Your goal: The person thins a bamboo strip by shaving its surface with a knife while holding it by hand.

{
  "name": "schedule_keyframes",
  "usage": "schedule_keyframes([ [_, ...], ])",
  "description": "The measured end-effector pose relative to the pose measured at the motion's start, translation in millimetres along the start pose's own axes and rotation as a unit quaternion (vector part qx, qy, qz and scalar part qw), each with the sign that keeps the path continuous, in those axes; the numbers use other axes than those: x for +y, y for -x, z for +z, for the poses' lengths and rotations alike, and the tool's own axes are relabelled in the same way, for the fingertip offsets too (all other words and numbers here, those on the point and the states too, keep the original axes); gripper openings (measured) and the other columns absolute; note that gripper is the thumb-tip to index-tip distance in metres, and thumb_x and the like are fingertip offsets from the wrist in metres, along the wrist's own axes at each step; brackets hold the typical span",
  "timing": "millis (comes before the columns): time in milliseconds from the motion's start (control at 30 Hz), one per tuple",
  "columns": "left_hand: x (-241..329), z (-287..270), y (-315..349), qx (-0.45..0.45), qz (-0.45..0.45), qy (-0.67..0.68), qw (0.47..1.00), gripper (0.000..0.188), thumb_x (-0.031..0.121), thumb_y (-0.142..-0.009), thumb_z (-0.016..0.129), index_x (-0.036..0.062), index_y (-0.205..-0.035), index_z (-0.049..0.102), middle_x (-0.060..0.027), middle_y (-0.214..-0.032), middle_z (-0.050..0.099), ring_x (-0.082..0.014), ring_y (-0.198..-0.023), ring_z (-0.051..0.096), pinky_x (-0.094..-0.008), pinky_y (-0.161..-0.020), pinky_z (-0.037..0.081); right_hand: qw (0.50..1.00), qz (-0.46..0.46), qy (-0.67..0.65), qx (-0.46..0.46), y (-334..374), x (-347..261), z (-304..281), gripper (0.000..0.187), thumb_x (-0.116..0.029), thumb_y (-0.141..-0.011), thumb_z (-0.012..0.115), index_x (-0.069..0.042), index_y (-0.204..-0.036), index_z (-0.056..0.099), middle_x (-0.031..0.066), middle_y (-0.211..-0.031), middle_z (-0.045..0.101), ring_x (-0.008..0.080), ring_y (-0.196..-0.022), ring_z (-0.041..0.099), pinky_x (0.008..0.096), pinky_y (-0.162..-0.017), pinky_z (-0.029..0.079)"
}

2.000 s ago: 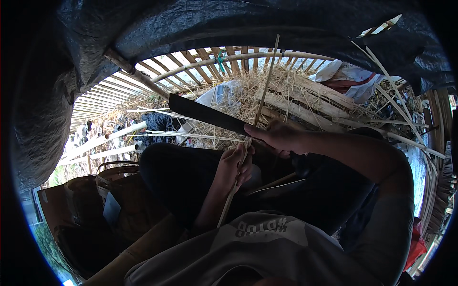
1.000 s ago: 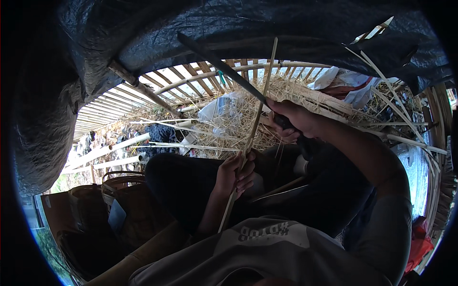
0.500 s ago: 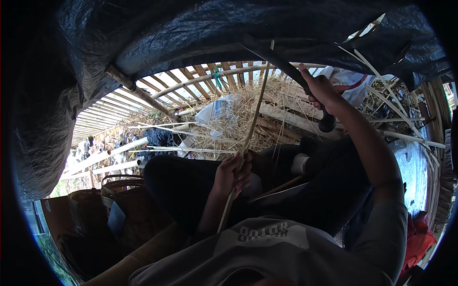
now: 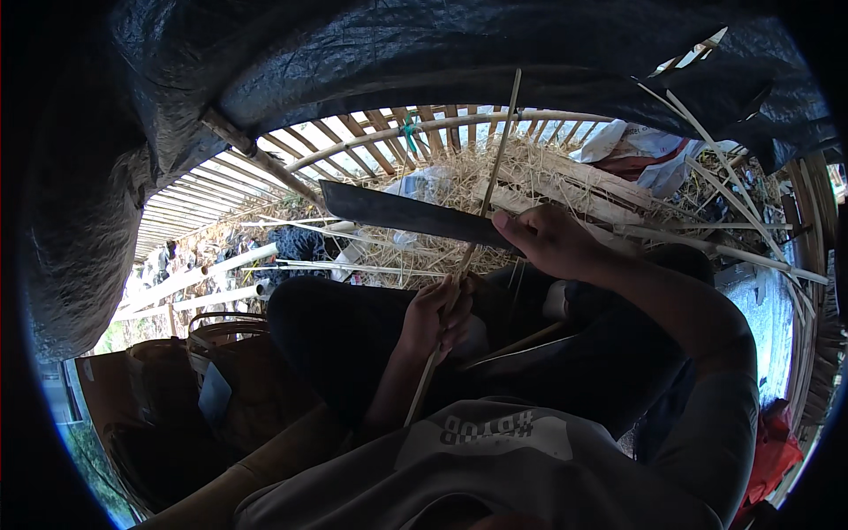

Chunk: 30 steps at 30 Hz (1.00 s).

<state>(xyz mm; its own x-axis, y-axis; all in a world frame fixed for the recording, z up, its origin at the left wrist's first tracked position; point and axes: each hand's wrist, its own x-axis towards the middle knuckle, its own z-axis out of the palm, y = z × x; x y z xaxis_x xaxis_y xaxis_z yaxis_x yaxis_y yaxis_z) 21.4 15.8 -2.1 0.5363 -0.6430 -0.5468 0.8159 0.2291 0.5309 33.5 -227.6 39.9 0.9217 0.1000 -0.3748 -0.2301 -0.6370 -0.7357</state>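
My left hand point(image 4: 435, 316) is closed round a long, thin bamboo strip point(image 4: 500, 159), which slants from my lap up and away to the right. In my right hand point(image 4: 549, 238) is a machete with a broad dark blade point(image 4: 406, 215). The blade points to the left and lies across the strip, above my left hand; whether its edge touches the strip I cannot tell. My right thumb lies along the blade's near end. The machete's handle is hidden by my right hand.
Straw-like shavings point(image 4: 539, 181) cover the ground ahead. Loose pale bamboo strips point(image 4: 720, 146) lean at the right, and bamboo poles point(image 4: 190, 281) lie at the left. A slatted bamboo fence point(image 4: 353, 150) curves behind, under a dark tarp point(image 4: 380, 62). A brown cardboard box point(image 4: 155, 389) stands at lower left.
My right hand has come down and toward the left, swinging the machete from pointing up and left to nearly level across the bamboo strip. My left hand keeps its hold, and the strip's top shifts slightly right.
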Motion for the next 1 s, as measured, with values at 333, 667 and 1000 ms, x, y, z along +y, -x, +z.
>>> schedule_keyframes([
  [333,0.1,-3.5,-2.1,0.009,0.001,-0.004,1.000,0.032,0.032,-0.104,0.036,0.0050,-0.103,0.052,0.0025,-0.054,0.038,-0.0081,-0.034,0.030,-0.0238,-0.033,0.024,0.998,-0.047,-0.047,0.007,8.2,-13.7,38.2,0.063,-0.064,-0.084,0.064,-0.001,-0.076,0.071,0.0100,-0.065,0.067,0.0188,-0.061,0.069,0.0351,-0.059,0.053],
  [667,-3.6,-3.8,-4.0,0.001,0.005,-0.010,1.000,0.035,0.031,-0.106,0.032,0.0030,-0.102,0.053,0.0018,-0.053,0.038,-0.0081,-0.033,0.031,-0.0232,-0.033,0.025,0.998,0.021,-0.059,-0.017,-8.7,5.6,61.9,0.064,-0.067,-0.086,0.061,-0.009,-0.061,0.067,-0.0023,-0.047,0.053,0.0078,-0.044,0.053,0.0277,-0.044,0.039],
  [1000,-3.4,-5.2,-3.2,0.001,0.004,-0.006,1.000,0.033,0.031,-0.105,0.034,0.0030,-0.103,0.050,0.0022,-0.053,0.036,-0.0077,-0.033,0.030,-0.0231,-0.033,0.025,0.955,0.131,-0.215,-0.154,-16.5,-0.2,58.9,0.072,-0.072,-0.087,0.055,-0.003,-0.068,0.067,-0.0008,-0.045,0.042,0.0097,-0.036,0.044,0.0274,-0.035,0.028],
])
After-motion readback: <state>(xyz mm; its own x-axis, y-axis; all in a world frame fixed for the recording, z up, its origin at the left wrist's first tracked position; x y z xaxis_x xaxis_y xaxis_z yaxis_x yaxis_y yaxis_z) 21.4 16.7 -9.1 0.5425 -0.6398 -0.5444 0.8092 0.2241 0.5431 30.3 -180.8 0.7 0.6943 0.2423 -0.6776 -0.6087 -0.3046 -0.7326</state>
